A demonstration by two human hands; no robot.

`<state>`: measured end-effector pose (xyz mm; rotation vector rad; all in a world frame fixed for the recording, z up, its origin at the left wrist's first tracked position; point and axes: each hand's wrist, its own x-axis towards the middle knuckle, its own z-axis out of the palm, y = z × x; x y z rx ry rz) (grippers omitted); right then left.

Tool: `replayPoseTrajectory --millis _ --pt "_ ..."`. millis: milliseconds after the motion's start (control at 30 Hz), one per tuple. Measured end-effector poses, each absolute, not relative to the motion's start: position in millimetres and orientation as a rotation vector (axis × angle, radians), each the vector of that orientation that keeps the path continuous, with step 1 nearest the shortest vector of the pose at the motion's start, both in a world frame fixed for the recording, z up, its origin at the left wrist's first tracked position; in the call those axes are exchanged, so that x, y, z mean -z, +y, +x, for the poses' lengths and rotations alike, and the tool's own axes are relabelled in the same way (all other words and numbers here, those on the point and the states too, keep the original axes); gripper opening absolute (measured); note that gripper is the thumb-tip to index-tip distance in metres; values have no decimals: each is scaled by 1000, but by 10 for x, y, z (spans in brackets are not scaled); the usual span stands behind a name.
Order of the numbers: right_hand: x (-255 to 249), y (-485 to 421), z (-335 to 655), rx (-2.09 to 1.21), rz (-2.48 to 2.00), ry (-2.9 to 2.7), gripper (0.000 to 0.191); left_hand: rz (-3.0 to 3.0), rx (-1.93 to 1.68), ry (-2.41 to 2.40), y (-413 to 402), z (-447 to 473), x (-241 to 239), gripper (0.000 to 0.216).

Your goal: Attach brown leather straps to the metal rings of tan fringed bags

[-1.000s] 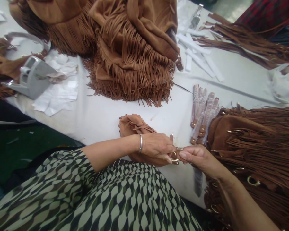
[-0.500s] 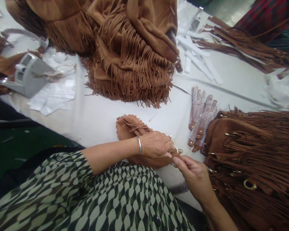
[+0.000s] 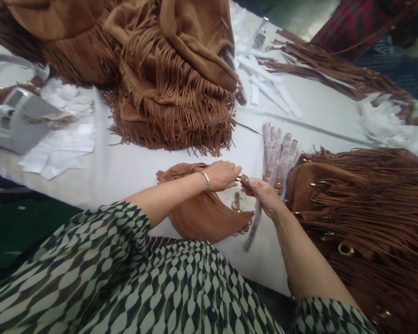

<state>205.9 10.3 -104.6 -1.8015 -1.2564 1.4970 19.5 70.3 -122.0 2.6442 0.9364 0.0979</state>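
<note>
A small brown suede bag (image 3: 202,215) lies on the white table in front of me, fringe at its far end and several small metal rings (image 3: 245,227) at its near right corner. My left hand (image 3: 223,175) rests over the bag's upper edge, fingers closed on a gold metal ring (image 3: 242,175). Just to its right, my right hand (image 3: 267,195) pinches the brown leather end of a strap (image 3: 253,229) at that ring. The strap's plastic-wrapped length hangs below the right hand. Whether the ring passes through the leather end is too small to tell.
Several plastic-wrapped straps (image 3: 273,153) lie beyond my right hand. Fringed brown bags (image 3: 181,102) are heaped ahead, darker ones (image 3: 362,218) at right. A grey tape dispenser (image 3: 24,120) and white paper pieces (image 3: 61,155) sit at left. A person in red plaid (image 3: 344,28) is across the table.
Both hands have moved away from my body, off the bag's right corner, uncovering it and its rings. The wrapped strap now hangs in plain sight. The view has shifted right.
</note>
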Motion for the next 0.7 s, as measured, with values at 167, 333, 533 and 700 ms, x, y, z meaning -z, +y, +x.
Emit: replayPoseTrajectory --millis 167,333,533,700 --pt "1462 -50 2465 -1248 -2035 -1189 50 2520 1 1150 1055 342 1658 49" --pt "1772 -407 2729 -1392 -2187 -1082 18 2456 -76 1073 1004 534 1838 55" --pt "1949 -305 2837 -1601 -2159 -866 11 2082 -113 859 422 728 1828 25" --pt "1743 -22 2968 -1691 -2066 -709 9 1769 -145 887 13 918 1810 24"
